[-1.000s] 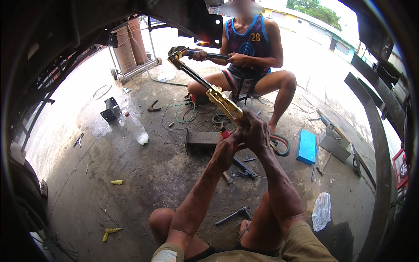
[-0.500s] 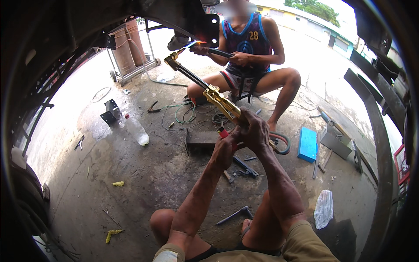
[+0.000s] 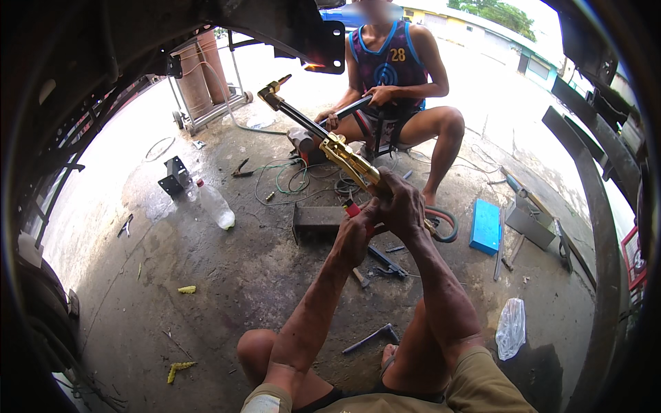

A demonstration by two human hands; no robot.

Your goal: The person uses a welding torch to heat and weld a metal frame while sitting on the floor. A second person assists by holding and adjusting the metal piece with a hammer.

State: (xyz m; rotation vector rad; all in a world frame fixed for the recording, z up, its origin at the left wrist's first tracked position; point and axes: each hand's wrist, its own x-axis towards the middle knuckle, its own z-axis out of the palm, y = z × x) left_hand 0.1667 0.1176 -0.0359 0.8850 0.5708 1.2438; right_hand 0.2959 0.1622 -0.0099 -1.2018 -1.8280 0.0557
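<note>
A brass cutting torch (image 3: pixel 350 160) slants up and left from my hands, its tip below a dark metal bracket (image 3: pixel 332 45). My right hand (image 3: pixel 401 206) is closed around the torch's rear end. Just left of it, my left hand (image 3: pixel 355 235) grips a small red object (image 3: pixel 352 208), mostly hidden by the fingers. No flame shows at the tip, while the bracket's lower edge glows orange. Facing me, a seated person (image 3: pixel 399 76) holds a sledgehammer (image 3: pixel 351 109) with both hands, its head (image 3: pixel 301 140) low behind the torch.
Gas cylinders (image 3: pixel 194 82) stand on a wheeled cart at back left. On the floor lie a plastic bottle (image 3: pixel 216 205), a drilled bracket (image 3: pixel 176 177), a square steel tube (image 3: pixel 318 219), a blue box (image 3: pixel 486 226) and a plastic bag (image 3: pixel 510 329). Hoses run behind the torch.
The flame at the torch tip has gone out of sight. The person opposite has lowered the sledgehammer from beside the bracket. My hands and the torch have hardly moved.
</note>
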